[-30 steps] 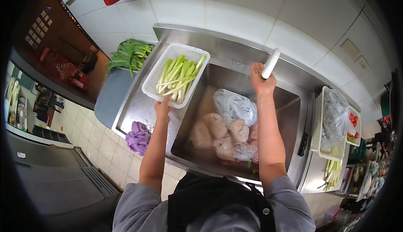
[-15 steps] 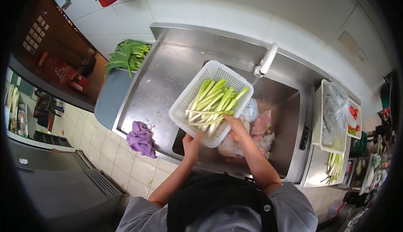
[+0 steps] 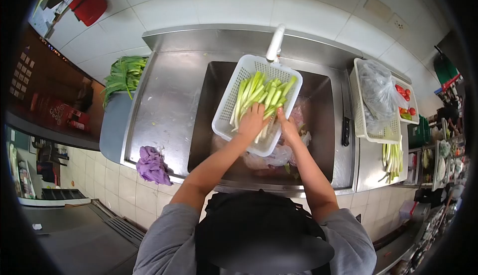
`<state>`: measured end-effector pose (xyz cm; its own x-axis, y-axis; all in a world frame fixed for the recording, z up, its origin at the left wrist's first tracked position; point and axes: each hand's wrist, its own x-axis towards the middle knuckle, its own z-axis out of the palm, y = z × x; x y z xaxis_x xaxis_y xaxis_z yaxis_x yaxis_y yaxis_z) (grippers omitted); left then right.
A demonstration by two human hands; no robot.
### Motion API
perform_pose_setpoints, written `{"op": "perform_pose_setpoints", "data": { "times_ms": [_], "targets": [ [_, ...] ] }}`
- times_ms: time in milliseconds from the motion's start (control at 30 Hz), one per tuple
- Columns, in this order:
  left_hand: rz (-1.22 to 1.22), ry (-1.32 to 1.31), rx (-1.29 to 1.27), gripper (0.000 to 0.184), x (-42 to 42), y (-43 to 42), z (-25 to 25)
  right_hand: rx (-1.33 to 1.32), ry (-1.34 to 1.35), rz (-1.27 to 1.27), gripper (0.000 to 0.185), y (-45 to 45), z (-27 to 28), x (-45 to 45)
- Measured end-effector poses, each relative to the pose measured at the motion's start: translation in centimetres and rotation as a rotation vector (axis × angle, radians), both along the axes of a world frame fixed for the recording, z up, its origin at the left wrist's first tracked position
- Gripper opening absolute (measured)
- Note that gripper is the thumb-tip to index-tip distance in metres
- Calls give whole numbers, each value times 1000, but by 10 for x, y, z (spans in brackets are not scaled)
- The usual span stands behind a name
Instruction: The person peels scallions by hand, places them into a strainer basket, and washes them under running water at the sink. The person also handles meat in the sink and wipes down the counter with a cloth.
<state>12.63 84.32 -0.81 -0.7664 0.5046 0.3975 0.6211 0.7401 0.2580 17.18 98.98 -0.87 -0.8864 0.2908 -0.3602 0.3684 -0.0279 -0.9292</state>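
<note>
A white perforated plastic basket (image 3: 225, 110) holding cut green onions (image 3: 259, 91) is over the sink, its far end under the faucet. My left hand (image 3: 252, 121) is inside the basket, fingers curled over the green onions near their white ends. At the basket's right side, my right hand (image 3: 289, 126) grips the wall, thumb close to the stalks; its other fingers are mostly hidden. Below, plastic-wrapped pink meat (image 3: 298, 118) lies in the sink, partly covered by the basket and my arms.
The white faucet (image 3: 275, 43) rises at the sink's back. A purple cloth (image 3: 153, 165) hangs over the counter's front left edge. Leafy greens (image 3: 124, 75) are at left. A black-handled knife (image 3: 345, 130), a cream basket with plastic bags (image 3: 378, 95) and more green onions (image 3: 392, 161) are at right.
The basket has moved under the faucet, further over the sink. My left hand has left the basket's near rim and now lies on the green onions. The view has shifted too.
</note>
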Motion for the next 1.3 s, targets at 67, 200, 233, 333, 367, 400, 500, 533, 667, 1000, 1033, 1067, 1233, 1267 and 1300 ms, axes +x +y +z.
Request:
{"op": "perform_pose_setpoints", "data": {
  "times_ms": [67,200,233,333,367,400,500,533,667,1000,1033,1067,1233,1267,1300],
  "targets": [
    [76,-185,27,40,-12,5,-7,-43,1,11,75,6,-12,-5],
    [229,-448,269,45,-32,15,13,-175,-28,-31,75,15,-28,-17],
    [235,-457,265,45,-35,14,14,-223,-73,-45,76,20,-35,-21],
    [87,-166,227,63,-46,0,24,-316,-62,7,71,41,-42,-31],
    [94,-72,179,73,-49,-13,31,-378,-38,38,69,45,-34,-31],
    [158,39,133,78,-47,-30,50,-403,-68,-3,62,48,-23,-30],
    [367,-201,380,84,-42,-72,53,-397,-61,125,63,67,-11,-38],
    [348,-472,548,75,-44,-79,35,-329,-59,167,68,68,-2,-41],
    [54,-1490,921,66,-20,-98,-13,-160,-163,469,75,70,23,-72],
    [334,-1371,1373,60,35,-75,-67,-133,-78,-19,72,44,1,-217],
    [430,-1384,1358,60,36,-73,-65,-133,-73,-9,72,41,-15,-227],
    [446,-1408,1290,59,36,-73,-63,-336,-104,-59,69,42,-33,-239],
    [464,-1359,1274,48,33,-66,-71,-373,23,-66,53,46,-71,-263],
    [482,-1348,1218,48,31,-65,-78,-315,18,-39,48,47,-75,-268],
    [498,-1338,1162,49,29,-62,-79,-312,19,-40,48,44,-67,-266]
  ]
}}
